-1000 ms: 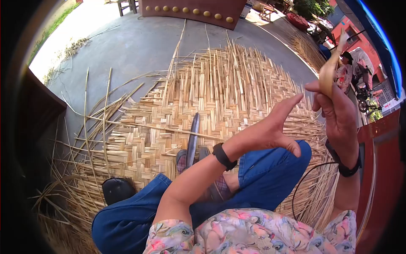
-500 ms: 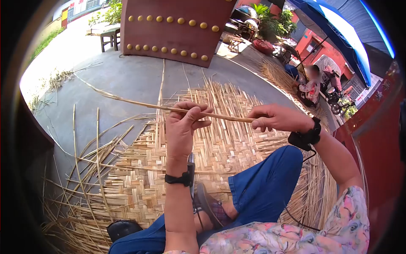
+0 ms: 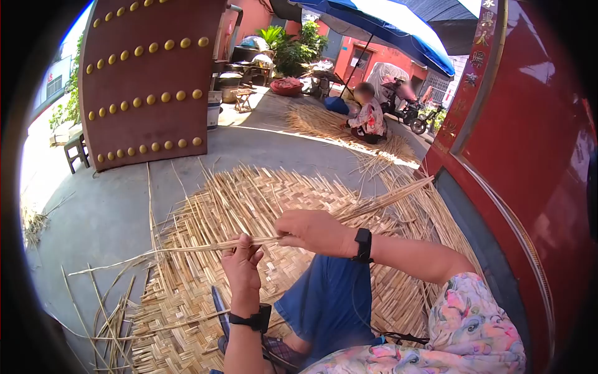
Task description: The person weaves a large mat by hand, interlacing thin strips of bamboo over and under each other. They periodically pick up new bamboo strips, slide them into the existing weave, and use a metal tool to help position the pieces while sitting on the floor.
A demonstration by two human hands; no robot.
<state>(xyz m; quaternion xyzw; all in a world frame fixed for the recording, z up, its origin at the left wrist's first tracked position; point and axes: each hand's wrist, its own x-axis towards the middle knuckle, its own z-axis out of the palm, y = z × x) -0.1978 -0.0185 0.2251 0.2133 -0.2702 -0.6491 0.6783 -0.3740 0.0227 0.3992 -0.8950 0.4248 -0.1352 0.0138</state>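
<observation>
A long, pale split reed [image 3: 187,248] runs nearly level between my hands, its thin end reaching out to the left. My left hand [image 3: 242,280] pinches it between thumb and fingers. Close beside, my right hand [image 3: 319,233] is closed over the reed, palm down, with its fingertips partly hidden. Beyond the right hand, a sheaf of reeds [image 3: 392,198] slants up to the right, lined up with the held one. Under both hands spreads a woven reed mat [image 3: 193,299] with loose, unwoven ends along its far edge.
Loose reeds [image 3: 112,318] lie on the concrete floor at left. A studded red door [image 3: 146,75] stands ahead, a red panel [image 3: 529,156] at right. Farther back, a person [image 3: 369,115] sits by spread reeds beneath a blue umbrella [image 3: 405,28].
The view has swung to the right. My hands have come closer together, the right one sliding in toward the left along the reed. The reed sheaf at right now shows beyond my right hand.
</observation>
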